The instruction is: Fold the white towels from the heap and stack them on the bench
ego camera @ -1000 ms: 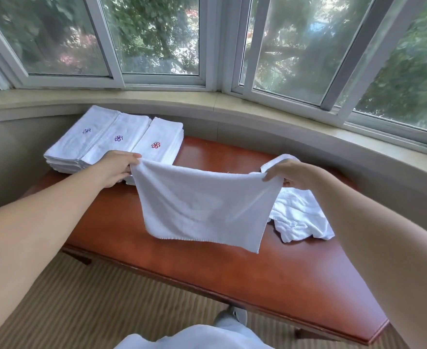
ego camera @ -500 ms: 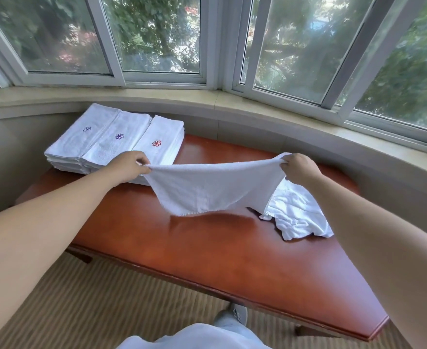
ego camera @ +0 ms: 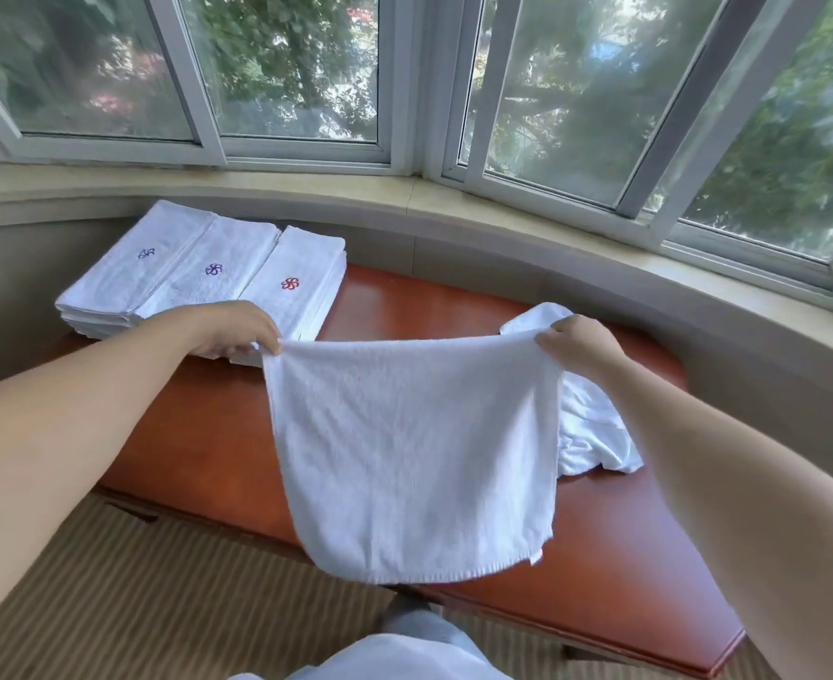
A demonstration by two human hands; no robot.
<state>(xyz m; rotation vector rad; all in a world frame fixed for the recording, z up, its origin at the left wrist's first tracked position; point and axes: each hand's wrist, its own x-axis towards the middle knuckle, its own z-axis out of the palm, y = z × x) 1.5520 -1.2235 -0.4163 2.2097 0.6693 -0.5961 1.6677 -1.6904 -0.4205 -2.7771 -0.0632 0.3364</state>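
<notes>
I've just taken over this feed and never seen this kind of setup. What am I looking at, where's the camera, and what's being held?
No machine here: a person works with bare hands, filmed by a wide camera on their head looking forward and down. The left hand and right hand each pinch a top corner of a white towel, which hangs spread between them over a reddish wooden bench. At the bench's far left lie three stacks of folded towels with small embroidered marks. Behind the held towel lies the crumpled unfolded heap.

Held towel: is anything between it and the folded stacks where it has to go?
Nothing visible. The towel hangs from the left hand and right hand above bare bench; the stacks lie far left, the heap right, behind it.
</notes>
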